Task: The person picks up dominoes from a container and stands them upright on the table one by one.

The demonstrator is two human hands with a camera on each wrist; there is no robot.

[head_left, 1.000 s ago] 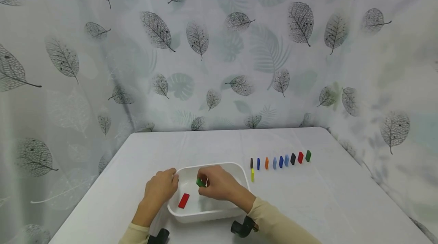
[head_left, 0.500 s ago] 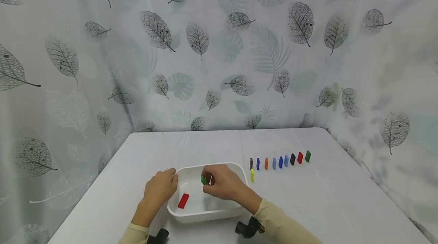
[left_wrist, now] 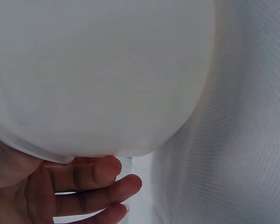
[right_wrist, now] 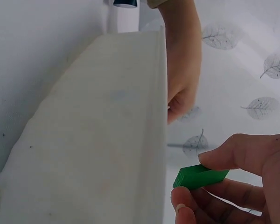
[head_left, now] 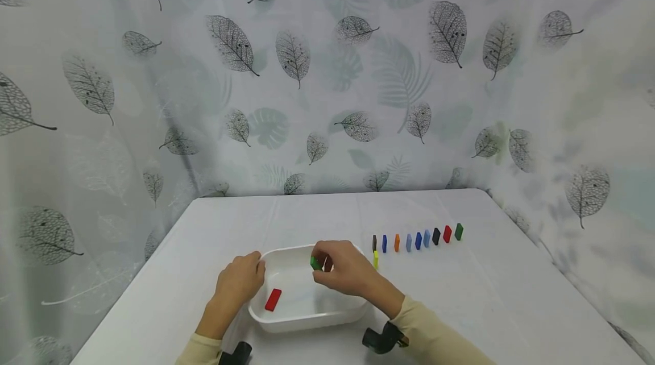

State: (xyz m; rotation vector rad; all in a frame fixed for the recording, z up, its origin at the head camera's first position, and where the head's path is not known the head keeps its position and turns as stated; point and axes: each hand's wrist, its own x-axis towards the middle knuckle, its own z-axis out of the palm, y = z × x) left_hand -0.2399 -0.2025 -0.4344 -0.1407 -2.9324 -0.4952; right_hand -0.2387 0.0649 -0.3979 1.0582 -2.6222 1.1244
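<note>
My right hand (head_left: 345, 268) pinches a green domino block (right_wrist: 200, 176) between thumb and fingers, above the right part of a white plastic tray (head_left: 307, 322). In the right wrist view the block is tilted beside the tray's outer wall. A red domino block (head_left: 273, 299) lies flat on the tray floor at the left. My left hand (head_left: 239, 278) holds the tray's left rim. In the left wrist view, its fingers (left_wrist: 107, 186) lie against the outside of the tray wall; the thumb is hidden there.
Right of the tray, several upright dominoes stand in a spaced row, from a brown one (head_left: 374, 243) to a green one (head_left: 459, 232). A yellow domino (head_left: 376, 260) stands nearest the tray, partly behind my right hand. A leaf-patterned curtain (head_left: 327, 98) surrounds the white table (head_left: 486, 308).
My right hand has moved right and slightly upward with the green domino block, toward the tray's right side. The left hand stays on the rim. The red block has not moved.
</note>
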